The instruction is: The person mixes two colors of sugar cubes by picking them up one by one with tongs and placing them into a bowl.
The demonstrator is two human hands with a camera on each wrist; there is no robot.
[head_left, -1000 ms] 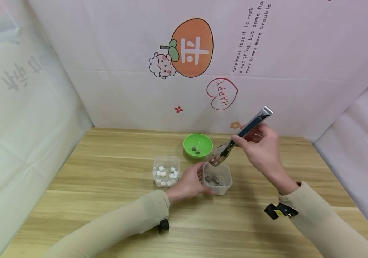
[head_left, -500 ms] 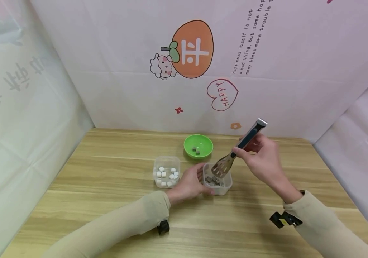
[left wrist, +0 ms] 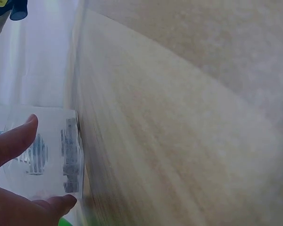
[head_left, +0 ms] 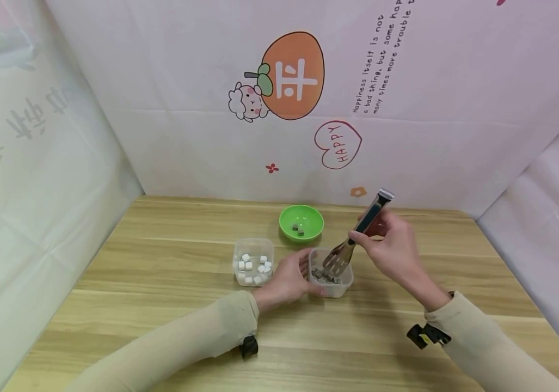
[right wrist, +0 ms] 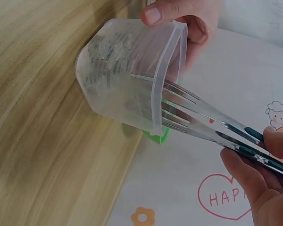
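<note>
My left hand [head_left: 286, 280] holds a clear plastic container [head_left: 332, 292], thumb on the near side and fingers round the far side. Several small grey cubes [head_left: 319, 276] lie inside it. In my right hand [head_left: 397, 245] is a pair of metal food tongs [head_left: 369, 216] with dark green grips, pinched between thumb and fingers. Their slotted ends reach down through the container's mouth toward the cubes. The right wrist view shows the tongs [right wrist: 203, 120] with their two arms slightly apart inside the container [right wrist: 146, 54]; cloudy plastic blurs whether a cube lies between the tips.
A green bowl [head_left: 308, 214] with grey cubes in it stands just behind the container. To the left is a second clear container [head_left: 253, 243] with several white cubes [head_left: 248, 265]. The wooden table [head_left: 171, 239] ends at a printed cloth backdrop [head_left: 186, 152].
My right hand has lowered the tongs from above the container's rim into it, tilting them more upright. The left hand and container have stayed in place.
</note>
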